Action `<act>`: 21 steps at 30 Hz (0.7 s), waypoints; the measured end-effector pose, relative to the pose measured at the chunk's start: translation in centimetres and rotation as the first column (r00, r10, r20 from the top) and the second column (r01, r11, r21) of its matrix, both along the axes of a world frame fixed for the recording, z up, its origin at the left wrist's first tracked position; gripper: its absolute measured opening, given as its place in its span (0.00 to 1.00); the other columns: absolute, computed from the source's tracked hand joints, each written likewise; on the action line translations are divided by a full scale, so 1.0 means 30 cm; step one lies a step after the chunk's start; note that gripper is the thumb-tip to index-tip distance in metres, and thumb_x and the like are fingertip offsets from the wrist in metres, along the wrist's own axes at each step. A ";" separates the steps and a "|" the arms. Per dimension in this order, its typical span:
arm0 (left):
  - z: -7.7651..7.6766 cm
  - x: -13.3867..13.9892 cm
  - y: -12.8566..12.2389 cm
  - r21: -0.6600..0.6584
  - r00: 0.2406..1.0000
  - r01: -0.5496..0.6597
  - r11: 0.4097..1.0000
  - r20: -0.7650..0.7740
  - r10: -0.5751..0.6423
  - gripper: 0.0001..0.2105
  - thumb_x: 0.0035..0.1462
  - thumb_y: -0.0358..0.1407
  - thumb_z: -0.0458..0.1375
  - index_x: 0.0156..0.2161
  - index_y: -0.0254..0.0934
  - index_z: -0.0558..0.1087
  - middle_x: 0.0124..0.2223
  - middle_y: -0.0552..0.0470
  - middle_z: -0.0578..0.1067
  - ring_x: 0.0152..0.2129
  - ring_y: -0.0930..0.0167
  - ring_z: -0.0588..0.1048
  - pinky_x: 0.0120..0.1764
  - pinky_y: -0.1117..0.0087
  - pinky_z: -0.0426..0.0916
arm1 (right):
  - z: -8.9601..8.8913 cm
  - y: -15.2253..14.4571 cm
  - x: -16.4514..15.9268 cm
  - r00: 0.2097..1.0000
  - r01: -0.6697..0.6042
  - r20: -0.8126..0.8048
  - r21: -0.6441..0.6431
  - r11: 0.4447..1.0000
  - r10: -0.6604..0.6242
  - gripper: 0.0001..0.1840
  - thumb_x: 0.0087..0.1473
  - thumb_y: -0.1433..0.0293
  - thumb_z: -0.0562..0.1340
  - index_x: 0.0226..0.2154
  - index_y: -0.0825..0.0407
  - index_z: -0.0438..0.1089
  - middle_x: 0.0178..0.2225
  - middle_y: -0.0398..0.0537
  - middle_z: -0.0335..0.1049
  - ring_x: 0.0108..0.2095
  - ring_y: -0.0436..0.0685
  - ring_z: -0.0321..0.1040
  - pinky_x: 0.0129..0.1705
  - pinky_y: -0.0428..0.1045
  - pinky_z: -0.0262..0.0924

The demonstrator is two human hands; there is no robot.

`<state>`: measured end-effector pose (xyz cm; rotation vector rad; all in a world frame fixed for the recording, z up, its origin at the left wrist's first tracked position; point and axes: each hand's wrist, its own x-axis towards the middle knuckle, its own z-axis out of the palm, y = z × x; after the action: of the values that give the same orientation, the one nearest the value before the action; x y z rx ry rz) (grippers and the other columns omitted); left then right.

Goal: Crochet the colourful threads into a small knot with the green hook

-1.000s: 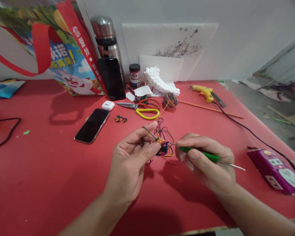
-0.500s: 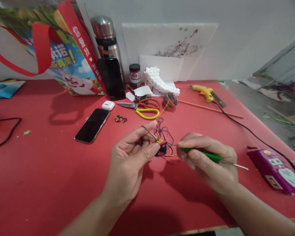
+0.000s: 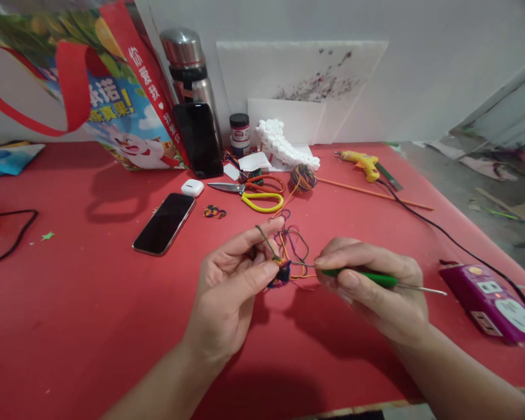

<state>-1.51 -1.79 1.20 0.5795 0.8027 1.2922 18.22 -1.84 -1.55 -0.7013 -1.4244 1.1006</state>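
My left hand point(image 3: 231, 286) pinches a small multicoloured crochet piece point(image 3: 283, 273) between thumb and fingers. A dark green strand of yarn point(image 3: 266, 240) runs from the piece up over the left index finger. My right hand point(image 3: 376, 286) is closed round the green handle of a crochet hook point(image 3: 378, 279). The hook's thin metal shaft reaches left to the edge of the piece; whether its tip is inside a stitch is hidden. Loose yarn strands point(image 3: 295, 239) lie in loops behind the piece and lead back toward a multicoloured yarn ball point(image 3: 303, 178).
Scissors point(image 3: 262, 201), a flat phone point(image 3: 164, 224), an earbud case point(image 3: 192, 187) and a small crocheted scrap point(image 3: 214, 212) lie beyond my hands. A glue gun point(image 3: 361, 163) trails its cable to a purple power strip point(image 3: 492, 303). A thermos point(image 3: 184, 49) and a bag point(image 3: 131, 116) stand behind.
The crochet piece has shifted slightly left and down and turned in my left hand. The hook has moved slightly, its back end now farther right.
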 end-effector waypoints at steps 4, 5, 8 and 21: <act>-0.002 -0.005 0.004 0.011 1.000 0.030 1.000 -0.001 -0.030 0.16 0.44 0.31 0.76 0.43 0.36 0.90 0.29 0.50 0.78 0.28 0.76 0.73 0.31 0.81 0.71 | -0.006 0.003 0.005 0.999 -0.044 -0.009 -0.046 0.998 0.044 0.07 0.64 0.66 0.72 0.43 0.47 0.88 0.25 0.50 0.78 0.26 0.55 0.70 0.25 0.49 0.62; -0.002 -0.005 0.004 0.010 0.999 0.039 0.999 -0.001 -0.039 0.16 0.45 0.31 0.76 0.43 0.37 0.90 0.30 0.50 0.78 0.28 0.75 0.73 0.32 0.80 0.72 | -0.008 0.004 0.007 0.998 -0.059 -0.021 -0.060 0.996 0.057 0.07 0.64 0.66 0.72 0.43 0.47 0.88 0.25 0.50 0.78 0.25 0.54 0.69 0.25 0.49 0.61; -0.005 -0.004 0.002 0.011 0.998 0.060 0.998 0.000 -0.060 0.15 0.46 0.31 0.77 0.43 0.38 0.90 0.31 0.49 0.79 0.30 0.75 0.74 0.35 0.79 0.73 | -0.014 0.009 0.009 0.991 -0.108 -0.086 -0.117 0.987 0.099 0.07 0.64 0.65 0.72 0.42 0.48 0.88 0.25 0.48 0.76 0.23 0.52 0.67 0.23 0.48 0.60; -0.033 0.033 -0.018 0.010 0.999 0.006 1.000 -0.038 -0.006 0.17 0.47 0.31 0.80 0.44 0.44 0.89 0.32 0.54 0.79 0.30 0.78 0.77 0.38 0.82 0.75 | -0.006 -0.011 -0.080 0.914 -0.193 -0.405 -0.378 0.906 0.026 0.07 0.63 0.63 0.73 0.40 0.48 0.85 0.24 0.43 0.75 0.18 0.44 0.55 0.23 0.44 0.58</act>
<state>-0.51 -2.34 0.21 0.6159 0.8252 1.2835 15.82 -2.17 -1.74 -0.6475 -0.9023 1.5621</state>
